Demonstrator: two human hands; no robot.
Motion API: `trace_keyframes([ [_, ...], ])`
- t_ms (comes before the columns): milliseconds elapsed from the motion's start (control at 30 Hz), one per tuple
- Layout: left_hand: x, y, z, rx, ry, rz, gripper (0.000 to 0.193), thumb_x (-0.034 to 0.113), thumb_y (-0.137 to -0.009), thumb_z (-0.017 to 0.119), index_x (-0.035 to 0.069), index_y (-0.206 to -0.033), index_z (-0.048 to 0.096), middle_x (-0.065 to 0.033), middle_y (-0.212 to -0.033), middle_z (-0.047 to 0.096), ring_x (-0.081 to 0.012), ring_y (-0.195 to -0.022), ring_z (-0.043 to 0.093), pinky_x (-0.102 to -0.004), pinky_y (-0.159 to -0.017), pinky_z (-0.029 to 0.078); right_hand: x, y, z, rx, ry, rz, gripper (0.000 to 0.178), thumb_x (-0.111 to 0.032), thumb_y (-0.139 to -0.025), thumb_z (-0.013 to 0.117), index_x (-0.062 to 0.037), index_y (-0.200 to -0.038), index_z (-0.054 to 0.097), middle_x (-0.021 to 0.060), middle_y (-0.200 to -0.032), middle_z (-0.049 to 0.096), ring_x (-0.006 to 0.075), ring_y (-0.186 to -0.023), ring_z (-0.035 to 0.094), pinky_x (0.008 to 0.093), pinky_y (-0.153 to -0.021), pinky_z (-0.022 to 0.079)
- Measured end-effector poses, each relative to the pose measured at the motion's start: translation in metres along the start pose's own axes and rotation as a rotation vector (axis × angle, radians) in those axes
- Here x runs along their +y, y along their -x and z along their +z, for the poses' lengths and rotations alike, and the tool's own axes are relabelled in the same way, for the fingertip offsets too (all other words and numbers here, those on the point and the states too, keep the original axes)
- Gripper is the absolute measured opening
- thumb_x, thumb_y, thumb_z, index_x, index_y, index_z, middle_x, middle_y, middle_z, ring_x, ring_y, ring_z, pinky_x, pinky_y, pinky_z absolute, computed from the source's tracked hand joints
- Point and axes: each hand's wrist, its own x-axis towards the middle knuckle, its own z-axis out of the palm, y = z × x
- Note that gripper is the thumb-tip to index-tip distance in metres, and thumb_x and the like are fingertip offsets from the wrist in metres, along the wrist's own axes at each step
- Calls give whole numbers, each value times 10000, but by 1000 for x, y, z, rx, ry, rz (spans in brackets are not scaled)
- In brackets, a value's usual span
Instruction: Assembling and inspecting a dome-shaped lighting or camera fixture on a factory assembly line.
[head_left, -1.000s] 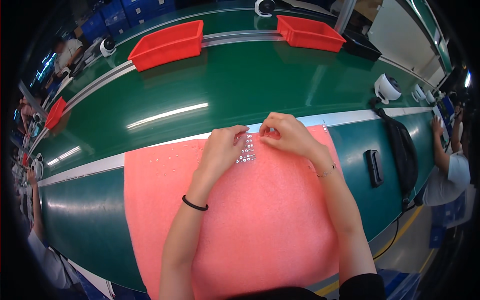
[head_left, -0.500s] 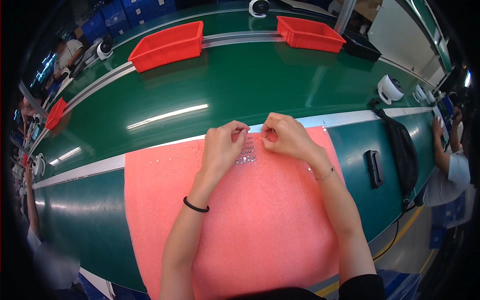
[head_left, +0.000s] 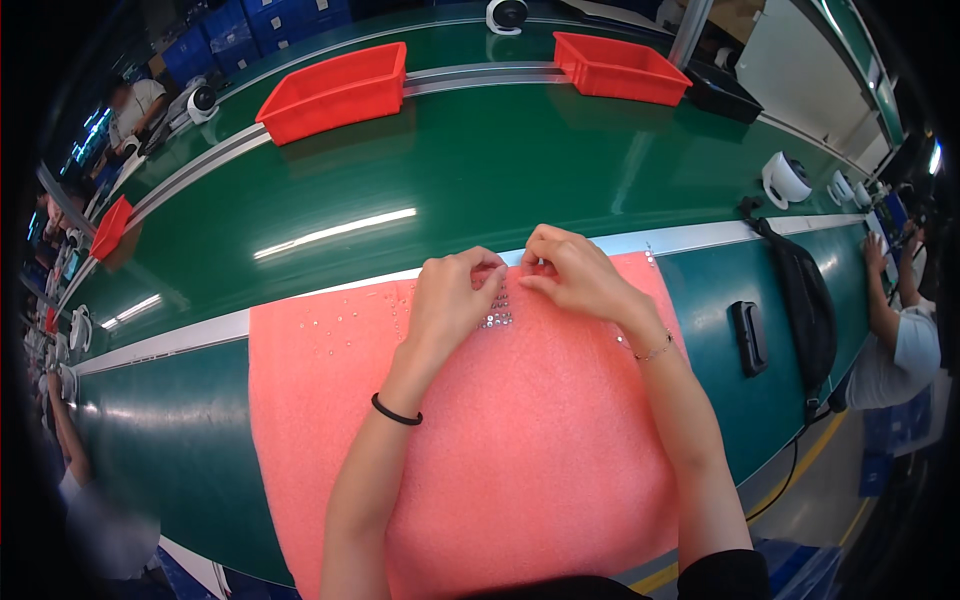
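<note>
A pink foam sheet (head_left: 530,450) lies in front of me on the green bench. Near its far edge is a small block of shiny, gem-like pieces (head_left: 498,320) in tight rows, partly hidden by my left hand. Over the left side of this block is my left hand (head_left: 450,290), thumb and fingertips pinched together. Just to the right, my right hand (head_left: 575,272) is also closed in a pinch, its fingertips close to the left ones. Whatever sits between the fingertips is too small to make out. More tiny shiny pieces (head_left: 330,322) are scattered on the sheet's left part.
Beyond the sheet runs a green conveyor belt (head_left: 480,170) with white cameras (head_left: 787,180) on it. Red bins (head_left: 335,92) stand along the far rail. At right lie a black case (head_left: 749,338) and a black bag (head_left: 800,300). Other people work at both sides.
My left hand has shifted slightly right, closer to my right hand, covering more of the rows. The white camera at right has moved slightly right; those on the far lane have moved left.
</note>
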Motion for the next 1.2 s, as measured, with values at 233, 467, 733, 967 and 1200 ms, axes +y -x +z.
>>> trace_keyframes([
  [233, -1, 0, 1, -132, 19, -89, 253, 148, -814, 653, -19, -1001, 619, -150, -893, 676, -221, -781, 676, -309, -689, 525, 3, 0, -15, -102, -263, 3, 76, 13, -751, 637, -8, -798, 580, 46, -833, 543, 169, -772, 521, 288, -612, 418],
  [467, 2, 1, 2, -151, -114, -19, 318, 228, -806, 659, -4, -1021, 621, -154, -925, 647, -247, -843, 637, -340, -730, 500, 4, 1, -20, -157, -329, 60, 60, 16, -776, 607, -19, -823, 598, 36, -852, 557, 139, -785, 519, 260, -639, 416],
  [733, 2, -2, 5, -180, -113, -77, 338, 259, -820, 602, -14, -1018, 624, -174, -935, 640, -272, -821, 630, -352, -743, 489, 7, -2, -32, 62, -331, 93, 162, -10, -796, 598, -43, -943, 658, 27, -870, 596, 125, -759, 528, 238, -649, 440],
  [967, -1, -3, 5, -173, -70, -62, 340, 247, -825, 601, -32, -1019, 613, -174, -923, 642, -264, -832, 636, -346, -747, 494, -2, -1, -33, -91, -138, -15, 164, 4, -736, 643, -38, -893, 667, 43, -827, 604, 133, -686, 521, 255, -587, 433],
  [1200, -2, -2, 7, -162, -53, -43, 338, 241, -823, 612, -37, -1015, 607, -172, -929, 641, -250, -797, 642, -337, -721, 501, 3, -2, -27, -31, -121, -57, 138, -16, -721, 675, -17, -855, 644, 82, -744, 585, 170, -651, 527, 281, -580, 434],
])
